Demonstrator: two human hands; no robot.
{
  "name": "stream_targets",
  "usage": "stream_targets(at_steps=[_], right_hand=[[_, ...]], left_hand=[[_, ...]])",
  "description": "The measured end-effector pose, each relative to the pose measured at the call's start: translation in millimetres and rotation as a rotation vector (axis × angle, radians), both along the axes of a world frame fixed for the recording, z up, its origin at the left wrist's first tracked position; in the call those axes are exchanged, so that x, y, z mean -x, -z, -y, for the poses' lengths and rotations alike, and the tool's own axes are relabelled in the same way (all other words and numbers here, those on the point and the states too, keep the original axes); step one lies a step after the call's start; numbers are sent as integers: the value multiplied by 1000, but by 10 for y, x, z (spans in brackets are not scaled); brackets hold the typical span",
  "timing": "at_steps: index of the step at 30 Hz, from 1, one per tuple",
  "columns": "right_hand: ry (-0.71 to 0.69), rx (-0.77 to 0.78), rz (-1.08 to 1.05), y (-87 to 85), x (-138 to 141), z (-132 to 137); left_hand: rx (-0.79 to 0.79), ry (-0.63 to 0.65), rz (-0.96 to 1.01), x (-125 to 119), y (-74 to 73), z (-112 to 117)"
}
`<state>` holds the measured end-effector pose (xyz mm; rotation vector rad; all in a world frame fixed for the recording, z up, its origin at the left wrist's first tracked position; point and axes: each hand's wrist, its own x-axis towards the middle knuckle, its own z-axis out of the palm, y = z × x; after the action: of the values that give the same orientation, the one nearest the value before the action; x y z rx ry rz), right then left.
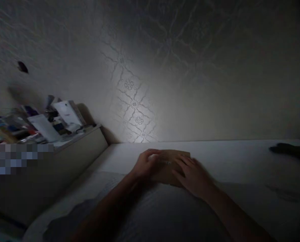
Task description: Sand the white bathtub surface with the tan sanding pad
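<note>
A flat piece of brown cardboard (166, 171) with faint pale print lies on the white surface in front of me. My left hand (146, 164) is at its left side, the fingers bent over the upper left edge. My right hand (190, 171) rests on the right part of the cardboard with fingers spread and the thumb apart. Dim light and blur hide the finer detail, and the underside of the cardboard is out of sight.
A cluttered cabinet top (77, 137) on the left carries a white box (68, 113) and several small items. Behind the white surface (230, 158) rises a patterned wall (215, 84). A dark object (288, 150) lies at far right.
</note>
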<state>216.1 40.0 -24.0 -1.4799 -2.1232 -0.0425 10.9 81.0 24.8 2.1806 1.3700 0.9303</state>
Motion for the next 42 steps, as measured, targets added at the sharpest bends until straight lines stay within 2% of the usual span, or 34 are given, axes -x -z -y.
stream_targets(at_steps=[4,8,13,23,28,31,34,37,42], right_hand=[[-8,-2,-6,11,-18,-12],[-25,14,-7,6,-33,-18],[-9,1,-16,19,-32,-21],[3,0,-17,32,-26,-28],[-12,-9,-11,37,-36,-32],[-6,-16,1,36,-41,-29],[-15,-3,-4,27,-41,-23],[-16,11,-25,23,-43,-23],[-26,17,-23,30,-49,-27]], left_hand=[[11,-3,-67,22,-31,-2],[31,32,-134,16,-1,-14],[27,35,-130,18,29,-20],[15,-28,-132,12,43,-11],[45,-105,-157,-2,20,10],[70,-131,-129,-5,18,10],[29,-152,-93,35,15,-44],[-69,-232,-98,165,4,-157],[-106,-513,-212,544,1,-343]])
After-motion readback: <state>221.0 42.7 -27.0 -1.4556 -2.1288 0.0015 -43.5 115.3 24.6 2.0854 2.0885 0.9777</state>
